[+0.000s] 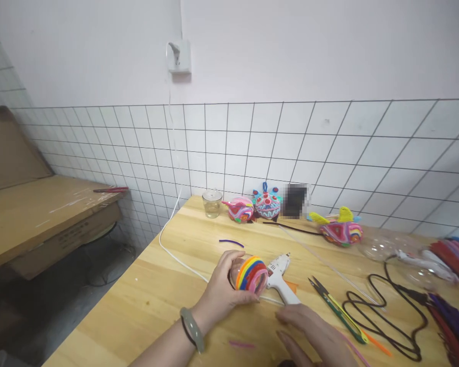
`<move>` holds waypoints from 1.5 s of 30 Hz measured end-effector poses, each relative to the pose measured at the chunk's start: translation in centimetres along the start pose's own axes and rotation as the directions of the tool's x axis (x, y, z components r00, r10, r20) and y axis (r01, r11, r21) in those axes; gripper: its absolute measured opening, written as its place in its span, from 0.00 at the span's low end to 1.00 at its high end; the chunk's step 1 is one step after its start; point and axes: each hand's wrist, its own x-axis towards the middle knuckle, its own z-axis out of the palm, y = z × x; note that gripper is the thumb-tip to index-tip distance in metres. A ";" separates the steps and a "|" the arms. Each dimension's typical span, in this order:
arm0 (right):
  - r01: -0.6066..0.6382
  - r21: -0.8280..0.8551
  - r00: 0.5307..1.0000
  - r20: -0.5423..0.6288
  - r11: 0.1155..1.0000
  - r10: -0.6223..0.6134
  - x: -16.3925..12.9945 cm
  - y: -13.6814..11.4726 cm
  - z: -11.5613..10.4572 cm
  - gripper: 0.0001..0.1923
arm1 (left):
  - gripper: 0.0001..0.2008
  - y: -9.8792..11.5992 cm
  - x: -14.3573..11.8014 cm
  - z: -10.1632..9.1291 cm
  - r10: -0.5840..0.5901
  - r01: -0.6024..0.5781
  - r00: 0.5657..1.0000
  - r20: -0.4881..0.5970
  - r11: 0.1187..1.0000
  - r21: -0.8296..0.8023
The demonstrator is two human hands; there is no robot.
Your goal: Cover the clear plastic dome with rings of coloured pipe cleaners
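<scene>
Holding the striped ball [251, 273] on the wooden table [145, 300], my left hand [222, 293] curls half closed around it; my right hand [313, 334] lies flat and open, touching the glue gun [280, 278].

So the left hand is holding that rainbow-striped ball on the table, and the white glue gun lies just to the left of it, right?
Not quite. The head view shows the left hand holding the rainbow-striped ball on the table, but the white glue gun lies just to its right, not its left.
</scene>
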 end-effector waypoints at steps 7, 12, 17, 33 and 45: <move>-0.233 0.198 0.960 0.201 0.952 0.193 2.9 -1.6 1.9 0.06 | 0.35 0.5 -0.1 0.4 -0.065 0.069 0.991 0.113 0.997 -0.029; -0.184 0.182 0.971 0.185 0.966 0.150 2.9 -1.2 2.6 0.03 | 0.36 0.5 -0.3 0.6 -0.186 0.226 0.963 0.197 0.952 -0.205; -0.241 0.174 0.952 0.232 0.955 0.198 2.7 -1.0 3.0 0.05 | 0.37 0.3 -0.1 0.4 -0.173 0.230 0.961 0.213 0.932 -0.281; -0.458 0.319 0.878 0.312 0.830 0.364 3.3 -2.4 3.2 0.20 | 0.40 0.3 0.2 0.4 -0.165 0.219 0.966 0.198 0.930 -0.294; -0.123 -0.007 0.917 0.382 0.992 0.116 4.6 -1.9 1.3 0.15 | 0.39 0.1 0.1 0.3 -0.188 0.239 0.959 0.211 0.937 -0.255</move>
